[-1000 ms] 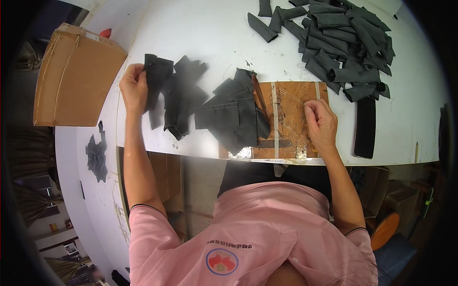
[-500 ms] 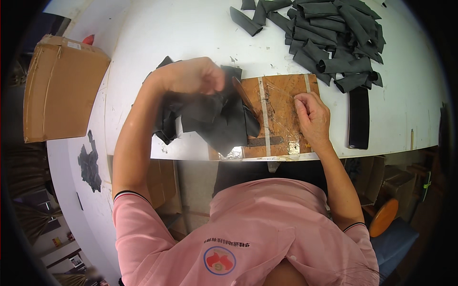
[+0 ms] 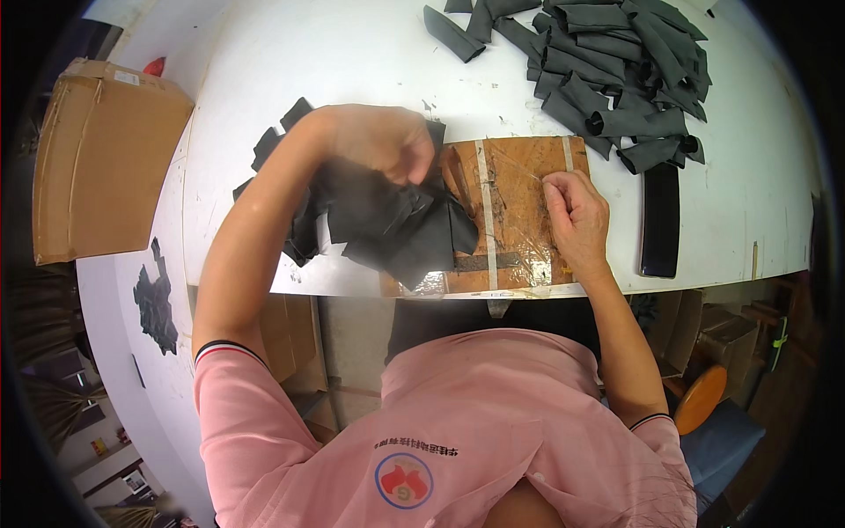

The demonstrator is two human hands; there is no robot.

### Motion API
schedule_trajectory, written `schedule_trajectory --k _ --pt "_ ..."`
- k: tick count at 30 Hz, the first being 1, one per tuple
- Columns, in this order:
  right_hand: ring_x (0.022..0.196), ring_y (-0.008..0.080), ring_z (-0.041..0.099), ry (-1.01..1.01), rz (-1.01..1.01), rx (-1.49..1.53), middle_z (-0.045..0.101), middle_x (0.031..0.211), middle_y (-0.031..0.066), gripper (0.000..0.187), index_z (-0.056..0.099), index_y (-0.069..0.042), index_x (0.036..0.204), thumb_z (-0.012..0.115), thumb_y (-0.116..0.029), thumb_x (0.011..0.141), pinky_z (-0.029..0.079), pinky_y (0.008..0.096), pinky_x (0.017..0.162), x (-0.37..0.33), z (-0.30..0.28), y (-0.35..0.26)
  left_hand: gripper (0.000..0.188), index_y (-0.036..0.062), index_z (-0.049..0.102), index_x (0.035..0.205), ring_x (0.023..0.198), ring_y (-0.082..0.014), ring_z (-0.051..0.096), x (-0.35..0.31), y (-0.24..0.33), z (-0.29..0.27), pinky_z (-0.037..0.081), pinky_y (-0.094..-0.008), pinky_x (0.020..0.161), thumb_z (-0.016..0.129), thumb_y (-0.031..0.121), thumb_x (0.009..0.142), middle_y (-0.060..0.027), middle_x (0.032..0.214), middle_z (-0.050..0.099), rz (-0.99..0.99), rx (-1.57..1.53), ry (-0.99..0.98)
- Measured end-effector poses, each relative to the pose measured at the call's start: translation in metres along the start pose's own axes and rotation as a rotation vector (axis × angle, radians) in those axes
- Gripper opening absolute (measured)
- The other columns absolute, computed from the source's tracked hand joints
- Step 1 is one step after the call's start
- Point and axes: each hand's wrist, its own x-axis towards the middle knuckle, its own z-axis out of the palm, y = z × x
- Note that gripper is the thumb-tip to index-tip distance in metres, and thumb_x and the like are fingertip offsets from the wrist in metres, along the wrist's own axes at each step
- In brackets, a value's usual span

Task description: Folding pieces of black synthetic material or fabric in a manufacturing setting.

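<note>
My left hand (image 3: 387,143) arches over a heap of flat black sheet pieces (image 3: 400,242). Its fingers are closed at the top of a dark, partly blurred black piece. Beneath the heap lies a brown board (image 3: 519,207) banded with pale tape and scuffed with dark marks. My right hand (image 3: 579,218) rests at the board's right side, fingers curled closed; whatever they hold, if anything, is hidden. A brown strip-like piece (image 3: 456,176) stands at the heap's right edge, partly covered by black material.
Several rolled black tubes (image 3: 607,62) are piled at the far right of the white table (image 3: 352,53). A long black block (image 3: 660,220) lies right of the board. At left stand a cardboard box (image 3: 110,167) and, nearer, black scraps (image 3: 156,304). An orange round seat (image 3: 701,398) is below right.
My left hand has moved slightly to the right and down over the black pieces, which have shifted a little. My right hand stays in place.
</note>
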Motion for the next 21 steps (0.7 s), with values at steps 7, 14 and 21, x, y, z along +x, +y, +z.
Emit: schedule_trajectory --k 7,14,21 --pt "0.059 0.0228 0.054 0.001 0.017 0.03 0.055 0.072 0.009 0.004 0.056 -0.001 0.079 0.055 -0.005 0.077 0.042 0.0284 0.053 -0.001 0.002 -0.001 0.018 -0.0001 0.059 0.088 0.077 -0.0185 0.058 -0.024 -0.033 0.025 0.045 -0.0265 0.069 0.059 0.009 0.073 -0.0102 0.081 0.061 -0.054 0.105 1.2" --pt "0.057 0.0198 0.052 0.011 0.004 0.033 0.053 0.069 0.0083 0.003 0.056 -0.001 0.079 0.054 -0.003 0.076 0.04 0.0272 0.053 -0.001 0.002 0.001 0.04 -0.0068 0.053 0.102 0.089 -0.0354 0.055 -0.127 -0.153 0.121 0.043 -0.0392 0.078 0.057 0.02 0.073 -0.0248 0.094 0.057 -0.968 0.186 1.576" --pt "0.056 0.0187 0.05 0.006 -0.018 0.03 0.052 0.069 0.008 0.005 0.055 0.0 0.08 0.053 -0.004 0.078 0.04 0.0271 0.053 -0.003 0.005 0.004 0.017 0.001 0.057 0.07 0.049 -0.0077 0.046 -0.129 -0.184 0.17 0.036 -0.0208 0.046 0.068 0.014 0.07 -0.0018 0.056 0.05 -0.836 -0.606 1.566"
